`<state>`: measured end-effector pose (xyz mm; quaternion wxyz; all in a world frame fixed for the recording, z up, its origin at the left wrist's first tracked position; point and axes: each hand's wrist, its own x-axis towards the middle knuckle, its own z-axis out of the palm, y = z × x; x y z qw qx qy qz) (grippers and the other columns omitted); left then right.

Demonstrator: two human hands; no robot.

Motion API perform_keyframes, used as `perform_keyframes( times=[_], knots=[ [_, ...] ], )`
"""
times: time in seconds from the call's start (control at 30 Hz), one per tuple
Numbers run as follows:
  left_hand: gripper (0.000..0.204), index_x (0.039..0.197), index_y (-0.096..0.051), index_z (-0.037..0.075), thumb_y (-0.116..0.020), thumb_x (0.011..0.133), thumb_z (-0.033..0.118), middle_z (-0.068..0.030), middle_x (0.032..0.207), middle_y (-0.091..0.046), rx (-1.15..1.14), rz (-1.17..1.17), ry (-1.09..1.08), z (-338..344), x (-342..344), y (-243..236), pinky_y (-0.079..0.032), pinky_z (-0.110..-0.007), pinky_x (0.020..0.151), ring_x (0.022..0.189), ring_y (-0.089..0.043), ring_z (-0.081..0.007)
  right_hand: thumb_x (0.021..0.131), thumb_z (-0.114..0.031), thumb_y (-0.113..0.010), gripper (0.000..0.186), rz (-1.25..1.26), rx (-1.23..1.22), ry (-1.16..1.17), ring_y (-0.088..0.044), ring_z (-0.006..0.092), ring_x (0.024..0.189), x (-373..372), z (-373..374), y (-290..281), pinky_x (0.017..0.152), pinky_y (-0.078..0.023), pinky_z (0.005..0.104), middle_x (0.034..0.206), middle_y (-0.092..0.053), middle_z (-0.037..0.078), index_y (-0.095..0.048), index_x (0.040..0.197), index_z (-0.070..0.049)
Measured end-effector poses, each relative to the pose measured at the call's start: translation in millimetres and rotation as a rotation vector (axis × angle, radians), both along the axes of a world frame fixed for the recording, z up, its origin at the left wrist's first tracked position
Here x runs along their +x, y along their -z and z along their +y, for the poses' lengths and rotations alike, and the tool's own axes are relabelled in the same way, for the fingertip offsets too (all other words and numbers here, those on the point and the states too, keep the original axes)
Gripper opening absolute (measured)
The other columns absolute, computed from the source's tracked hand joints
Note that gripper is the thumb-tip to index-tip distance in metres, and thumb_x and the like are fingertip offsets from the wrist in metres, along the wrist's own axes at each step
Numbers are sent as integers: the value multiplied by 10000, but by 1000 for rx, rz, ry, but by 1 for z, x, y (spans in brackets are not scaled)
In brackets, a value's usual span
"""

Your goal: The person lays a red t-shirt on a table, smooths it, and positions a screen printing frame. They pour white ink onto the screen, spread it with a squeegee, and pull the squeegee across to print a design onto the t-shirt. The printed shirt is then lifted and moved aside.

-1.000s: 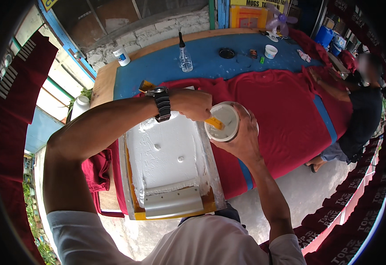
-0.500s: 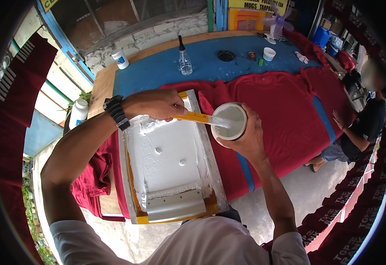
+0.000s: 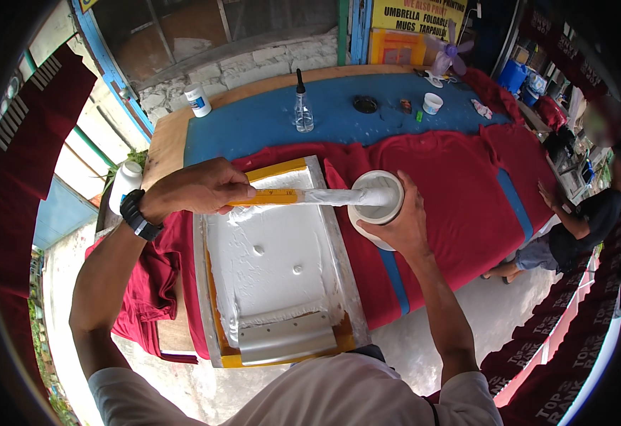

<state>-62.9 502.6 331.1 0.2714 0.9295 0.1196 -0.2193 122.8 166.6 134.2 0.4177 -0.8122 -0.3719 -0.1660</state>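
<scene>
My left hand [image 3: 207, 186] is closed round the end of a yellow ruler [image 3: 275, 197], held nearly level above a screen printing frame [image 3: 337, 255]. The ruler's far part is coated with thick white ink, and its tip is in the mouth of a white tub [image 3: 361, 228]. Fingers and thumb of my right hand [image 3: 408, 221] grip that tub from its right side, tilting its mouth so white ink shows inside. White ink [image 3: 268, 241] covers the frame's mesh, with two small lumps on it. At the frame's near end lies a metal squeegee [image 3: 285, 339].
Red shirts [image 3: 452, 192] spread over the blue-topped table [image 3: 246, 128]. Toward the back stand a clear squeeze bottle [image 3: 303, 113], a white jar [image 3: 198, 101], a small white cup [image 3: 432, 104] and a fan [image 3: 449, 55]. Another person [image 3: 587, 220] touches the shirts at the right.
My left hand has moved left, drawing the ruler further out of the tub and holding it more level; more of its ink-coated part shows. My right hand still grips the tub.
</scene>
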Motion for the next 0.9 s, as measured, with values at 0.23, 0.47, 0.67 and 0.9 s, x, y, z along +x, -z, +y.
perform_keyframes(
  times=[0.23,0.47,0.67,0.9],
  knots=[
    [447,1146,-790,3,-612,1164,412,21,711,-627,-103,-61,-135,36,-77,0,-465,-242,524,576,-542,-52,629,-342,-1068,1273,80,-60,29,-579,475,1388,6,3,2,1156,-467,646,1501,-577,248,-338,1628,-46],
    [394,1148,-772,45,-609,1168,403,7,716,-631,-207,-170,-471,79,-196,47,-439,-252,535,573,-531,-54,622,-266,-1070,1224,120,53,-20,-631,463,1348,10,3,5,1133,-518,597,1470,-616,250,-375,1606,-51],
    [220,1110,-757,21,-692,1099,231,-90,751,-677,110,-472,-521,100,-257,166,-457,-399,576,591,-630,-217,618,-256,-1071,1222,74,67,-60,-674,446,1319,11,9,7,1116,-558,580,1437,-648,253,-375,1600,-44],
    [159,1083,-697,25,-658,1099,178,-249,830,-690,407,-706,-516,95,-265,254,-494,-520,619,773,-700,-477,621,-231,-1070,1219,59,53,-67,-685,439,1313,6,17,8,1106,-572,571,1433,-655,247,-373,1604,-49]
  ],
)
